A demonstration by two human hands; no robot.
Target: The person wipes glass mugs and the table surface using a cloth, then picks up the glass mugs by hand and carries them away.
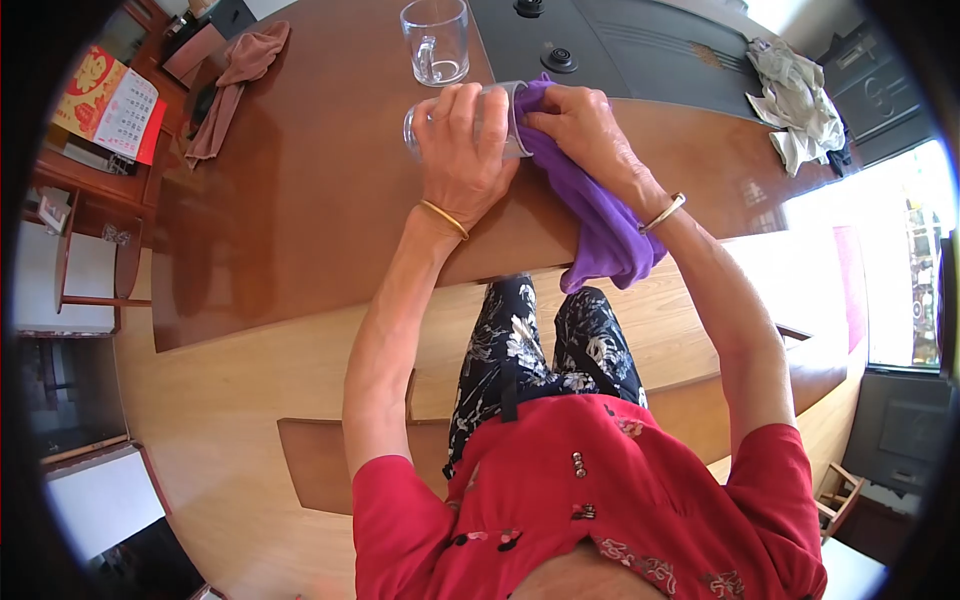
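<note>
My left hand (463, 150) is wrapped round a clear glass (412, 130), which lies on its side in the air above the brown table, its mouth turned to the right. At that mouth, my right hand (583, 130) pinches a purple cloth (610, 232) against the rim. Part of the cloth seems to reach just inside the glass; the rest hangs down past the table's front edge. A clear glass mug (437, 45) with a handle stands upright on the table, just beyond my left hand.
The brown table (330, 220) spreads out before me, with a dark panel (640, 50) bearing black knobs at its far side. A pinkish-brown cloth (240, 75) lies at the left, a pale crumpled cloth (797, 100) at the right. A calendar (105, 100) sits far left.
</note>
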